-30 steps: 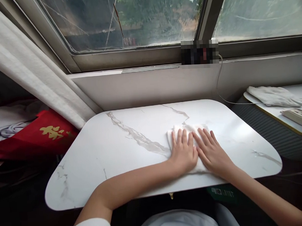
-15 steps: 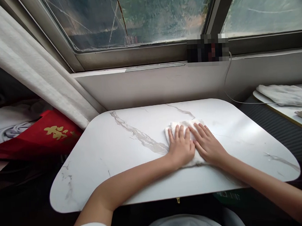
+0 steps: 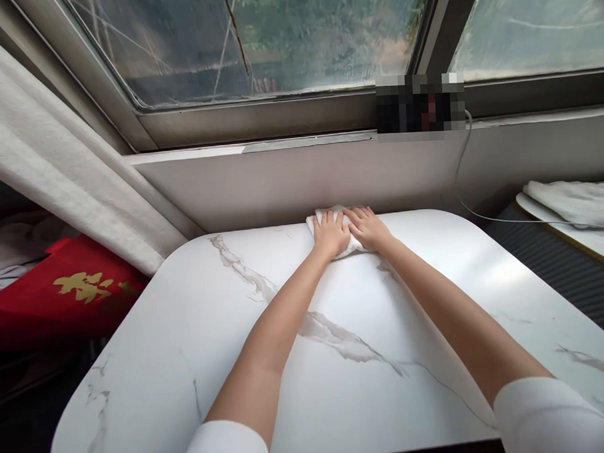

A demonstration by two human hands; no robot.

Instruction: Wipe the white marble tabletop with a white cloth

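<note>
A white folded cloth [image 3: 351, 247] lies at the far edge of the marbled white table [image 3: 227, 336], close to the wall under the window. My left hand [image 3: 331, 234] rests flat on the cloth's left half, fingers stretched towards the wall. Beside it, my right hand [image 3: 368, 229] presses flat on the right half, its fingers spread and angled left. The two hands nearly touch. Both palms hide much of the cloth, whose upper rim shows past the fingertips.
A pale curtain [image 3: 53, 150] hangs at left, above a red item with gold lettering [image 3: 84, 289]. A thin cable [image 3: 502, 219] runs down from the sill to the right. Another white cloth [image 3: 571, 201] lies on a white surface at right. The window frame [image 3: 277, 121] stands beyond.
Both hands have slid the cloth away from me and a little left, from the table's middle to its far edge. My arms are now stretched out further.
</note>
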